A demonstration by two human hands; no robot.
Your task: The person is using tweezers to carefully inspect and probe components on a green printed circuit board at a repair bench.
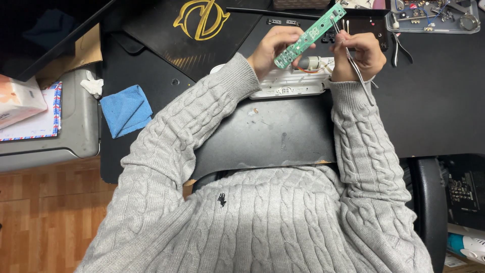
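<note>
While your left hand (270,48) grips the lower end of a long green circuit board (310,35), fingers curled around it, the board slants up and to the right above the desk (283,131). Your right hand (356,53) is closed around metal tweezers (351,55), pinched between thumb and fingers; their tips reach up to the board near its upper end, and their back end sticks out past your wrist. Just below both hands lies a white housing (290,83) on the desk, with a small grey cylindrical part and orange wire (309,63) above it, partly hidden behind the board. Farther right, black pliers (399,48) lie on the desk, and a grey tray (434,17) of small parts sits at the top right corner. Well to the left, a blue cloth (126,108) rests on the desk, with a crumpled white tissue (92,85) beside it on a grey box (76,131).
</note>
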